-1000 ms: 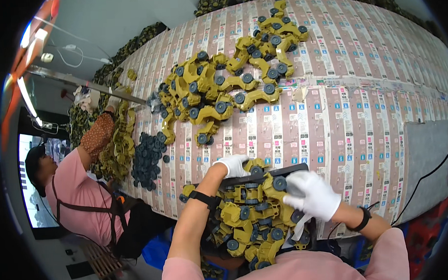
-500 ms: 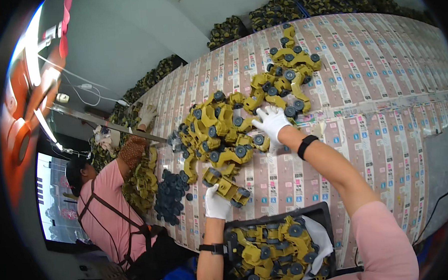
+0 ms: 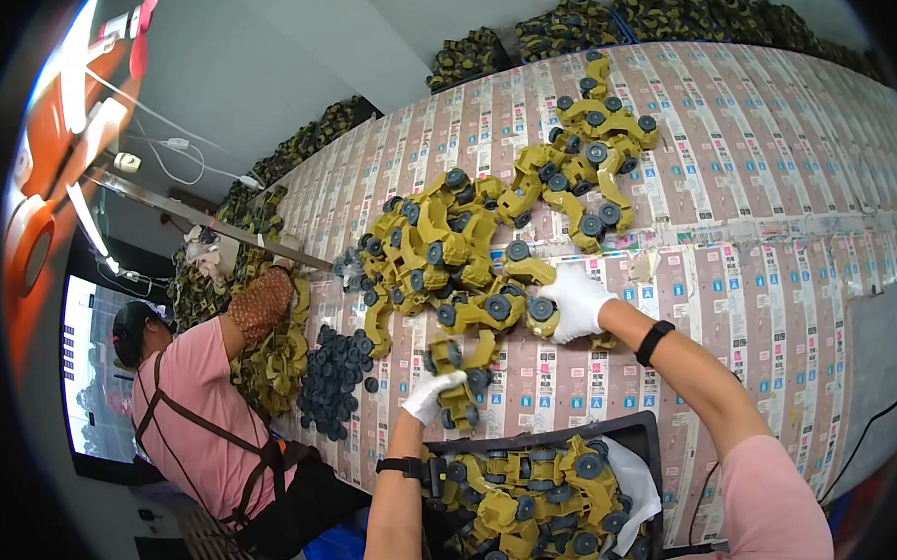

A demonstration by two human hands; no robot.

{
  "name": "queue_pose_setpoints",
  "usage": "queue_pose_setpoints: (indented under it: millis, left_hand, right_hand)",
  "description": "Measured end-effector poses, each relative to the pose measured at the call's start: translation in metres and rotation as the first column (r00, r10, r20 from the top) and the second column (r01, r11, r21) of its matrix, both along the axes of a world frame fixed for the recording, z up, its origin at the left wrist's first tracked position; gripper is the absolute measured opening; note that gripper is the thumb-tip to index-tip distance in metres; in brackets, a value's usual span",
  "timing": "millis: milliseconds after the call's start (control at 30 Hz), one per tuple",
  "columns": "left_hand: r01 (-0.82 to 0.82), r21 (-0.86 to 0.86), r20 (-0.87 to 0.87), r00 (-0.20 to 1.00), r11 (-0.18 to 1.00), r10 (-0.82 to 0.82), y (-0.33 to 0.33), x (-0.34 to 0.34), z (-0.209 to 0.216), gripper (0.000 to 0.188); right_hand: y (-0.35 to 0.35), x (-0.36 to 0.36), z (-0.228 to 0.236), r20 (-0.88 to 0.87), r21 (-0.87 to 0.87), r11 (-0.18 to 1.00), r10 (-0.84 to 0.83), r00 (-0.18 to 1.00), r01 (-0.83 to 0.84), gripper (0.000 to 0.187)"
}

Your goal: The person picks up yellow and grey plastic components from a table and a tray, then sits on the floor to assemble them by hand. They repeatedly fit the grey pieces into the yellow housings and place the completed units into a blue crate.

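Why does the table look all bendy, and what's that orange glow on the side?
In the head view, the fisheye lens curves the paper-covered table toward the picture's black rim; the orange glare smears the left edge; the gloved right hand and yellow toy parts mid-frame look sharp.

A heap of toy trucks [image 3: 448, 260] lay mid-frame on the table [image 3: 765, 196], a second cluster [image 3: 588, 154] to its upper right. A tray [image 3: 643, 434] of trucks sat at bottom centre; loose wheels [image 3: 335, 380] lay lower left, beside a co-worker [image 3: 204, 411].

co-worker in pink [image 3: 198, 391], loose black wheels [image 3: 335, 377]
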State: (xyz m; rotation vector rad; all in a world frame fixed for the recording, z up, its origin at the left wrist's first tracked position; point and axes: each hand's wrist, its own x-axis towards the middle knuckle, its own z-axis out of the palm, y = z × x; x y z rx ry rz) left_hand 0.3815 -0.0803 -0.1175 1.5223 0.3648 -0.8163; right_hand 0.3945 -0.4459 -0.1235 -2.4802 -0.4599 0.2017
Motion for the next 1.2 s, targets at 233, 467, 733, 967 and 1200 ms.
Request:
queue_pose_setpoints:
  millis: [233,467,733,967,1200]
  left_hand:
    - [0.028,-0.091,-0.123,0.992,0.995,-0.039,-0.005,-0.018,-0.003,0.027]
    - [0.294,0.013,0.120,0.949,0.956,-0.293,-0.067,-0.025,0.029,0.032]
    - [-0.409,-0.384,-0.186,0.913,0.828,0.364,-0.081,-0.032,0.025,0.025]
    - [-0.455,-0.476,-0.340,0.885,0.753,0.319,-0.139,-0.025,-0.013,0.043]
    - [-0.309,-0.409,-0.266,0.940,0.858,0.212,-0.131,-0.048,-0.016,0.045]
  right_hand:
    - [-0.006,-0.051,0.031,0.000,0.106,0.992,0.073,0.997,-0.073,0.055]
    - [0.005,-0.102,0.077,0.139,0.117,0.979,0.148,0.979,-0.164,0.054]
    - [-0.059,-0.009,0.076,-0.122,0.129,0.992,0.023,0.992,-0.007,0.094]
    - [-0.049,0.026,0.002,-0.529,0.568,0.820,0.297,0.795,0.071,0.101]
    - [-0.010,-0.010,-0.030,-0.631,0.693,0.672,0.391,0.670,0.261,0.083]
